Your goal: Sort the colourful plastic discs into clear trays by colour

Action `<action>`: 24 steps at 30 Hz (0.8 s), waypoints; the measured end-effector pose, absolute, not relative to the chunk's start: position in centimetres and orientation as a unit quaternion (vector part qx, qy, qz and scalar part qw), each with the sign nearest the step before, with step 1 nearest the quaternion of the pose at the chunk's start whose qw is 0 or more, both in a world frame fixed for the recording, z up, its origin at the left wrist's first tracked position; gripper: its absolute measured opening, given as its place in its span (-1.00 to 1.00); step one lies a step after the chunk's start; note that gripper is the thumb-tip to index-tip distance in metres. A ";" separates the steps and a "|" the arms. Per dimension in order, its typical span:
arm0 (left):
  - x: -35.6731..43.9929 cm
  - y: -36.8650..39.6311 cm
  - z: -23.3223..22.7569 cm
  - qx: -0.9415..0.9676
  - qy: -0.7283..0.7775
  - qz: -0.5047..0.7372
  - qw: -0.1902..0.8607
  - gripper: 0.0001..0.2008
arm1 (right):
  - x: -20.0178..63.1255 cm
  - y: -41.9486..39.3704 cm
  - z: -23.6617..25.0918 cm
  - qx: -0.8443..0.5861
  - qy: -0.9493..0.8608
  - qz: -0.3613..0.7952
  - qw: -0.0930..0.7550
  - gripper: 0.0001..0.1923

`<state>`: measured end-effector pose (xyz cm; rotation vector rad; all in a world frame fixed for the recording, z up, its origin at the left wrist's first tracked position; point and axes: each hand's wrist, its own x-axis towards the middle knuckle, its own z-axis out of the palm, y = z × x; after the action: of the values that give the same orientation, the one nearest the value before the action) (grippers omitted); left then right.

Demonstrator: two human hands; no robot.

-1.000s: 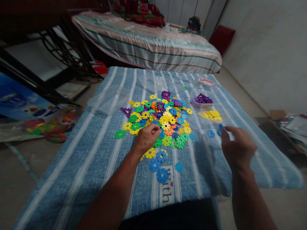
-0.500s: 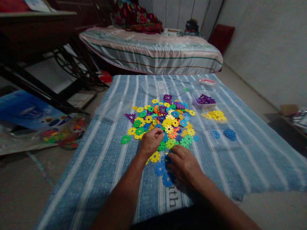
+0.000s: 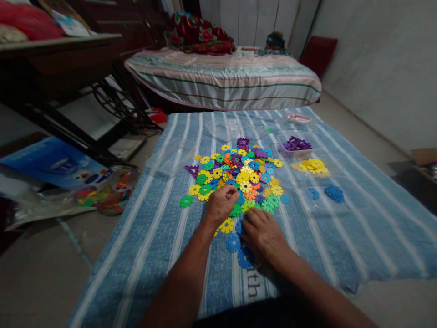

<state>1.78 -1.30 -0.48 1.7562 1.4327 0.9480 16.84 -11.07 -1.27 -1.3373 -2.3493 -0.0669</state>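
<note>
A heap of flat, flower-shaped plastic discs [image 3: 241, 175] in yellow, green, blue, purple and orange lies mid-cloth on a blue striped cloth [image 3: 143, 237]. My left hand [image 3: 221, 205] rests as a closed fist at the heap's near edge; nothing shows inside it. My right hand [image 3: 262, 234] lies palm down just beside it, fingers spread over loose blue discs [image 3: 234, 242] in front of the heap. Off to the right sit sorted groups: purple discs [image 3: 295, 145] in a clear tray, yellow discs [image 3: 312, 166], and blue discs [image 3: 332, 193].
A single green disc [image 3: 186, 201] lies left of the heap, and a clear plastic bag [image 3: 170, 155] beyond it. On the floor at left are a bag of coloured pieces [image 3: 105, 196] and a blue box [image 3: 58, 164]. A bed [image 3: 221, 77] stands behind the cloth, a dark table [image 3: 51, 50] at far left.
My right hand swung from the sorted blue group at the right back to the loose blue discs near me and has settled on them. My left fist stayed at the heap's edge.
</note>
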 end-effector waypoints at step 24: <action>1.9 -1.4 -0.5 0.678 0.548 0.366 0.324 -0.87 | 20.4 -10.5 -1.7 -0.427 -0.821 -0.050 0.376 -0.81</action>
<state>1.88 -1.39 -0.50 1.7792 1.4384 0.9587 20.39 -10.51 -1.72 -1.0916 -2.0999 -0.1288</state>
